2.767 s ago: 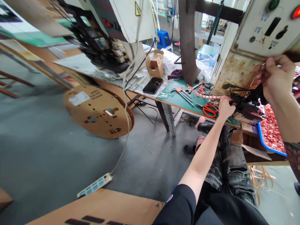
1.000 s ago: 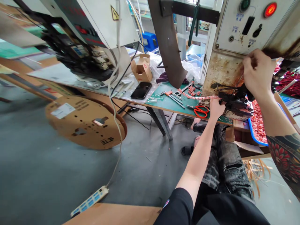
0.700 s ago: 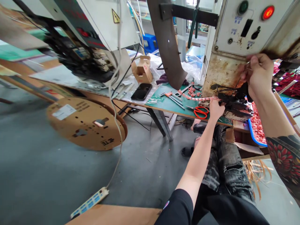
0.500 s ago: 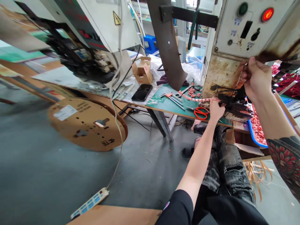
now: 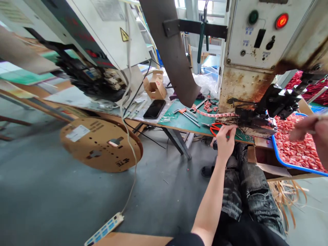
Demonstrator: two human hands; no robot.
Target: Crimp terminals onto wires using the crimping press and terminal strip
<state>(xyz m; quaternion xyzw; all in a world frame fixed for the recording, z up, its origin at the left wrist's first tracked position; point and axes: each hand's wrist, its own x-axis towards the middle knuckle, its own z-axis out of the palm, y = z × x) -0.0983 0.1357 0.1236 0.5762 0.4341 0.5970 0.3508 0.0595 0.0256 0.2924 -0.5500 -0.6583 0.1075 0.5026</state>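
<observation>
My left hand (image 5: pixel 226 140) is just in front of the press at the table's front edge, thumb and fingers drawn together; what they pinch, if anything, is hidden. Behind it lie red-handled scissors (image 5: pixel 215 127), partly covered by the hand. A strip of pink connector pieces (image 5: pixel 217 115) runs across the green tabletop into the press's black tooling (image 5: pixel 252 118), apart from my left hand. At the right edge, my right hand (image 5: pixel 314 131) is blurred and partly cut off, its fingers bent together above the blue-rimmed tray (image 5: pixel 277 155) of pink pieces. Whatever it grips is too small to make out.
Hex keys (image 5: pixel 191 117), a black phone (image 5: pixel 154 109) and an open small carton (image 5: pixel 155 87) lie on the table to the left. A cardboard reel (image 5: pixel 102 145) stands on the floor near a power strip (image 5: pixel 105 229). A curved metal guide (image 5: pixel 174 51) hangs overhead.
My left hand has left the connector strip at the tooling and come down and left beside the scissors. The right hand has moved from the press out to the right, over the tray.
</observation>
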